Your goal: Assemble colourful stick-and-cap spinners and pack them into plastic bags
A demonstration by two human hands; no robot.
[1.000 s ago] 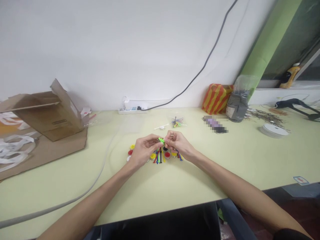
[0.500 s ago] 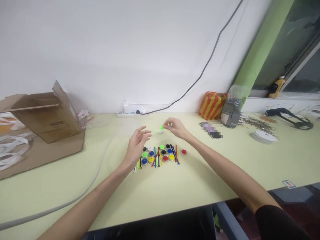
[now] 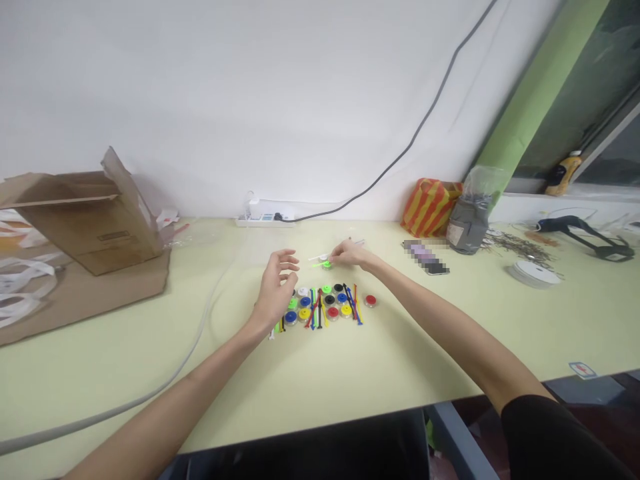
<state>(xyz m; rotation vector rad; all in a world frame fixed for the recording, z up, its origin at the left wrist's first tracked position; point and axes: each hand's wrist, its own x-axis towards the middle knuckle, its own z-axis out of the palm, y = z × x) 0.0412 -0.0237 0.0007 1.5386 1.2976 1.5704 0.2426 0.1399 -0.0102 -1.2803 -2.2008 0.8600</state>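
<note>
- Right hand [image 3: 351, 253]: the fingertips [image 3: 336, 255] close in on a small green-and-white plastic piece [image 3: 324, 263], touching its right end. Can't tell if it's actually gripped.
- That piece sits just left of those fingertips, and its long white arm runs roughly left-right, tipped up slightly to the left.
- Left hand [image 3: 276, 290]: open, fingers [image 3: 289, 261] spread, holding nothing, hovering just left of the piece.
- Right below both sets of fingers: about 13 round plastic discs [image 3: 305, 301], with one more maybe hidden by the left hand. Colours are red, yellow, blue, green, black and white.
- Mixed in with them, a bunch of thin coloured sticks [image 3: 315, 308], too tightly packed to count, mostly pointing away from the person.
- Far left of the fingers: one open cardboard box [image 3: 90, 227], contents hidden.
- Far right: one striped orange-and-yellow bag [image 3: 430, 208], contents hidden, and one clear bag [image 3: 470, 223] holding something grey.
</note>
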